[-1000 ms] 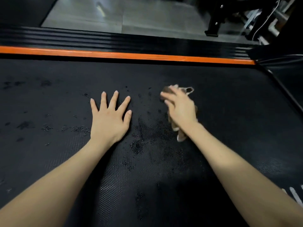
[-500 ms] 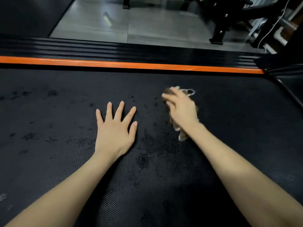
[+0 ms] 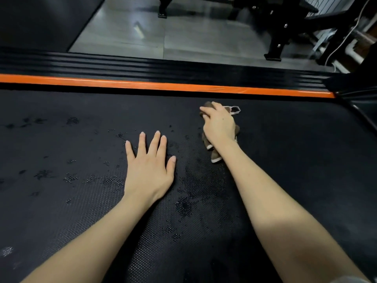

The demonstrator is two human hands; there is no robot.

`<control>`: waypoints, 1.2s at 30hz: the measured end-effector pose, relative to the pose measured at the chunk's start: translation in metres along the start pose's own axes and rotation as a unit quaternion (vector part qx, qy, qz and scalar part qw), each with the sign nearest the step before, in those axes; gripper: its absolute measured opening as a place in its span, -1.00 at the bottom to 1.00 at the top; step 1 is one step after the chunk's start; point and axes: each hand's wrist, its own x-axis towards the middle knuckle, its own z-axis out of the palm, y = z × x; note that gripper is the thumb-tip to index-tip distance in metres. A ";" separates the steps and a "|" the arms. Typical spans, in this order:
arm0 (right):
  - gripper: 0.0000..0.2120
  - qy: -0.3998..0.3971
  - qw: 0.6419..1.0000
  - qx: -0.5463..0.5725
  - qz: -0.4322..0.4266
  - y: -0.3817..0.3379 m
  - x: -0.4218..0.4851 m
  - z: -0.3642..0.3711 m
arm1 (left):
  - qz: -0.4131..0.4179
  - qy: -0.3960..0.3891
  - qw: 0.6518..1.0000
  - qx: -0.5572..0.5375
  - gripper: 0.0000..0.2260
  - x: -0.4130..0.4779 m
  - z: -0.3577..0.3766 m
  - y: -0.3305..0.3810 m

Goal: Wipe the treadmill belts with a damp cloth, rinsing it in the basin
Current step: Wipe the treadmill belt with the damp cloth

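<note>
Black, dotted treadmill belt [image 3: 285, 160] fills most of the view. On it, the fingers of the right hand [image 3: 219, 125] are bent and clamped over a brown cloth [image 3: 215, 158] with a pale edge, holding it down on the belt. Part of the cloth comes out beside the wrist, and a thin loop [image 3: 234, 109] shows beyond the knuckles. The fingers of the left hand [image 3: 149, 166] are straight and a little apart, palm flat on the belt, near the right hand and not touching the cloth. Dark wet spots [image 3: 183, 205] lie between and around both hands. Beyond the belt run an orange stripe [image 3: 163, 85] and a black ribbed side rail [image 3: 142, 66], then a grey floor [image 3: 183, 37] with black machine legs [image 3: 275, 48].
</note>
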 end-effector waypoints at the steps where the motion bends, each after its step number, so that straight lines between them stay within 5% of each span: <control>1: -0.71 -0.016 1.000 0.003 -0.025 -0.009 -0.009 0.001 | 0.000 -0.004 1.000 0.001 -0.32 0.000 0.000 0.000; 6: -0.73 -0.068 0.975 0.042 -0.206 -0.028 -0.054 -0.005 | 0.002 0.000 1.000 -0.001 -0.32 -0.001 0.000 -0.003; 11: -0.70 -0.002 1.000 -0.004 0.006 0.049 -0.010 -0.026 | 0.001 0.006 1.000 -0.012 -0.32 -0.001 -0.001 -0.002; 14: -0.72 0.023 0.998 -0.035 0.050 0.035 -0.001 -0.017 | -0.003 0.003 1.000 -0.007 -0.32 0.000 -0.001 0.001; 19: -0.73 -0.052 0.989 0.019 -0.141 -0.054 -0.029 0.013 | -0.003 0.008 1.000 -0.016 -0.35 0.000 -0.001 0.000; 22: -0.70 -0.070 0.980 0.023 -0.185 -0.040 -0.024 0.004 | 0.000 0.015 1.000 -0.026 -0.36 -0.002 0.000 -0.003; 29: -0.68 0.039 0.991 -0.052 0.113 0.049 0.033 -0.012 | -0.005 0.020 0.999 -0.027 -0.40 0.000 0.002 0.000; 36: -0.66 -0.038 0.996 -0.031 -0.081 -0.064 0.028 0.033 | 0.000 0.018 1.000 -0.025 -0.40 0.000 0.001 -0.001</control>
